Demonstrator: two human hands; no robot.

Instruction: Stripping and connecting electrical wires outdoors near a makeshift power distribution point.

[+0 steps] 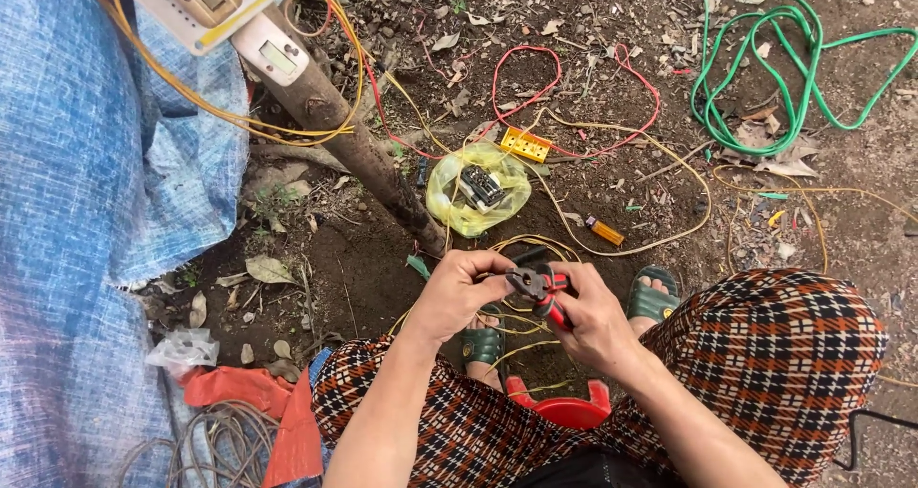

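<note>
Two hands meet above bare soil between the knees | pliers [537, 290]: red handles, dark metal jaws pointing left | right hand [590, 318] clenched round the red handles | left hand [459, 292] pinching a thin yellow wire [535, 246] at the pliers' jaws | yellow plastic bag [477, 191] lies just beyond on the soil

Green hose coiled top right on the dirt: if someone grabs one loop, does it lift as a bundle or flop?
The green hose probably flops: its loops lie loose and uneven, with no visible tie. It likely drags rather than lifts clean, since one run trails off to the right edge. Looks light, being thin, and may snag on the leaves beneath.
</note>
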